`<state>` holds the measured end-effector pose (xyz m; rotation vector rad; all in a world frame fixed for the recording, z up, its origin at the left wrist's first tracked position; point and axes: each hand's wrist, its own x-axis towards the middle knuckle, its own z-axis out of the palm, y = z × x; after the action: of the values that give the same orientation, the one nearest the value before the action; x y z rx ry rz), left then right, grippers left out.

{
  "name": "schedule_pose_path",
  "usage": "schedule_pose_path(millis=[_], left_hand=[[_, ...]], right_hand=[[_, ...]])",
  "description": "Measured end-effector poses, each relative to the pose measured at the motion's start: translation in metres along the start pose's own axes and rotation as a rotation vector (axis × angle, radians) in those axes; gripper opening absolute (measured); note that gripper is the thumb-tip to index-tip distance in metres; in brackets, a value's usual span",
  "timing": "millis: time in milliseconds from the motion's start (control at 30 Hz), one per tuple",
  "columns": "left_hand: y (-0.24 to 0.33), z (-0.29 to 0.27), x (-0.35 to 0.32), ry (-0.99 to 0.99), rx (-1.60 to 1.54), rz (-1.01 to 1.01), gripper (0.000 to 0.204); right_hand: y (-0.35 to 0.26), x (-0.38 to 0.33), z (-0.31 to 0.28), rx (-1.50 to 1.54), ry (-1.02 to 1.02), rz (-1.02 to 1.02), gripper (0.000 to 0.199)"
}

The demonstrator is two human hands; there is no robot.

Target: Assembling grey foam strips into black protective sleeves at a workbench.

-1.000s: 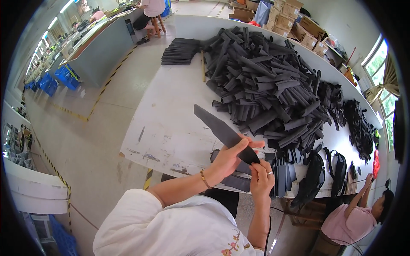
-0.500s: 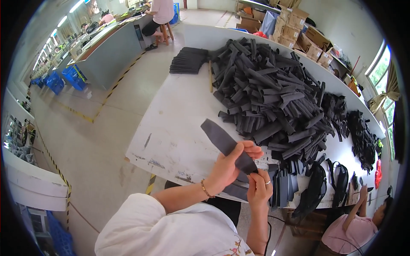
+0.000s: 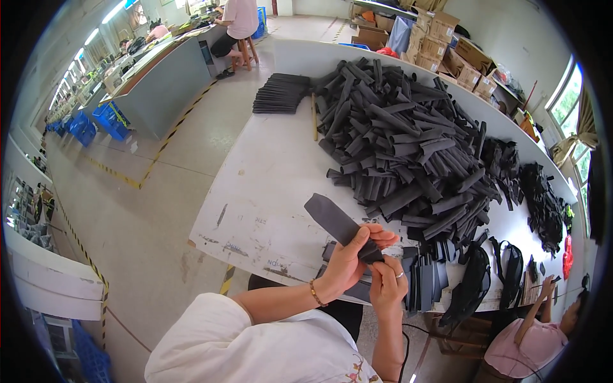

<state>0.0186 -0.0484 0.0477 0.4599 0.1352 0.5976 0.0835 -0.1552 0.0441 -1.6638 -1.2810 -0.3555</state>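
A flat dark-grey fabric strip (image 3: 332, 216) with a tapered far end slants between my two hands above the table's front edge. My left hand (image 3: 347, 260) wraps round its lower half, thumb on top and fingers behind. At the near end, my right hand (image 3: 388, 285), with a ring on one finger, pinches the strip close to my left fingers. Under and beside my hands lie more flat dark strips (image 3: 359, 288), partly covered by them. Just to the right, a row of grey strips (image 3: 424, 281) lies along the edge.
Beyond my hands, a large heap of dark rolled strips (image 3: 408, 140) covers the white table (image 3: 255, 185). A neat stack of strips (image 3: 281, 93) stands at the far left corner. Black bags (image 3: 471, 281) lie at the right, near a co-worker in pink (image 3: 527, 341).
My left hand has slid down the strip toward my right hand and moved slightly right. The strip's far end has come lower and nearer me. My right hand still pinches the near end.
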Motion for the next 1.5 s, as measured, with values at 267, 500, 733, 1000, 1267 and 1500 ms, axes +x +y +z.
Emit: schedule_pose_path(millis=[267,500,733,1000,1267,1500], left_hand=[[-0.003,-0.006,0.002,-0.013,-0.018,-0.003,0.029],[-0.001,-0.018,0.012,0.009,0.047,-0.059,0.038],[0.011,-0.017,0.024,-0.056,0.118,0.068,0.045],[-0.001,-0.023,0.017,-0.149,0.109,-0.041,0.045],[0.001,-0.022,0.016,-0.019,-0.091,-0.157,0.037],[0.039,-0.083,-0.009,0.313,0.694,-0.091,0.023]], right_hand=[[0.005,-0.001,0.003,-0.011,-0.036,-0.003,0.019],[-0.001,-0.003,0.009,0.029,-0.102,0.273,0.016],[0.0,-0.013,0.025,0.468,0.322,0.581,0.011],[-0.004,-0.003,0.009,0.861,0.265,1.03,0.018],[0.011,-0.023,0.018,1.082,0.397,0.95,0.007],[0.03,-0.056,-0.018,0.507,0.16,0.887,0.014]])
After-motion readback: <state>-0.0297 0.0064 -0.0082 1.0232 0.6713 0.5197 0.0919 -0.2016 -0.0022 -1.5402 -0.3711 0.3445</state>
